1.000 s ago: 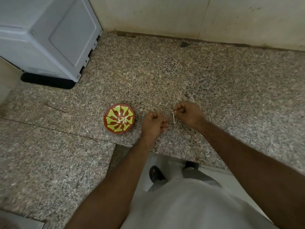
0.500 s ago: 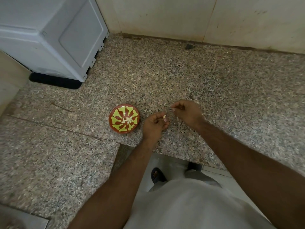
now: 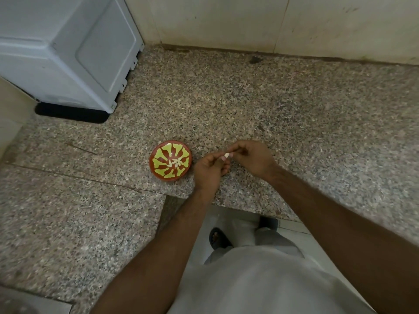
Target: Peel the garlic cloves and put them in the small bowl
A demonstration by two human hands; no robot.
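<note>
A small red bowl (image 3: 158, 171) with a yellow-green pattern sits on the speckled granite counter (image 3: 249, 105). Several peeled white cloves (image 3: 174, 163) lie at its centre. Just right of the bowl, my left hand (image 3: 209, 172) and my right hand (image 3: 251, 156) meet above the counter. Both pinch one small pale garlic clove (image 3: 226, 155) between their fingertips. Whether skin still covers the clove is too small to tell.
A white appliance (image 3: 68, 48) on a black base stands at the back left corner. A tiled wall (image 3: 272, 23) runs along the back. The counter's front edge (image 3: 238, 207) lies just below my hands, with my legs and sandals under it.
My hands, apart half a second ago, have come together on the clove. A thin strip of skin seen in my right hand a second ago is gone.
</note>
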